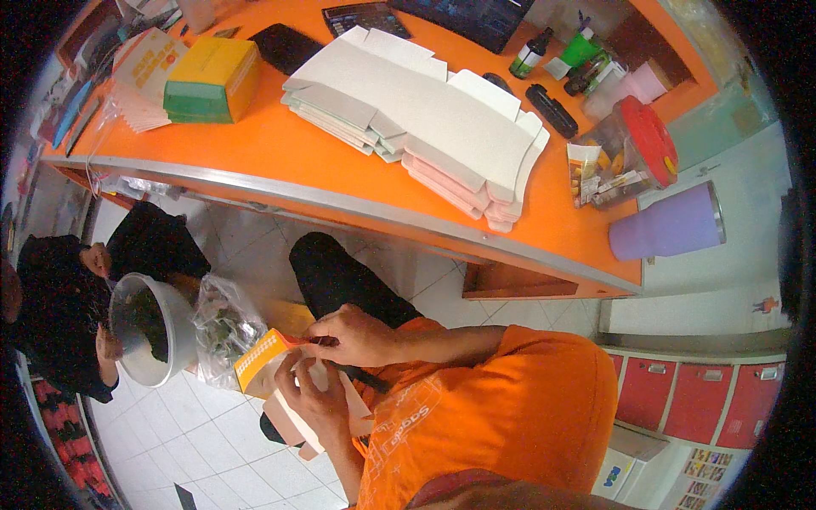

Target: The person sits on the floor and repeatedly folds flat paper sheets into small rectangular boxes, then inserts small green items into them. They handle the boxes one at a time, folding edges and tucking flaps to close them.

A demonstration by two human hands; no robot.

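Note:
A partly folded food carton (pixel 259 361), yellow and white outside with pale inner panels, is held in front of my orange shirt. My left hand (pixel 313 398) is closed around its pale side, fingers bent over the edge. With bunched fingers, my right hand (pixel 353 337) pinches the carton's orange-edged flap at the top. The fingertips of that hand are partly hidden by the flap and knuckles. On the orange table lies a stack of flat, unfolded cartons (pixel 416 110), plain side up. A finished yellow and green box (pixel 211 79) stands to its left.
A person in dark clothes (pixel 64 297) sits at the left, hands at a clear tub (pixel 153 331) of dark green leaves. Beside it is a clear plastic bag (pixel 225 327). A purple tumbler (pixel 667 223) and red-lidded jar (pixel 625 161) stand at the table's right end.

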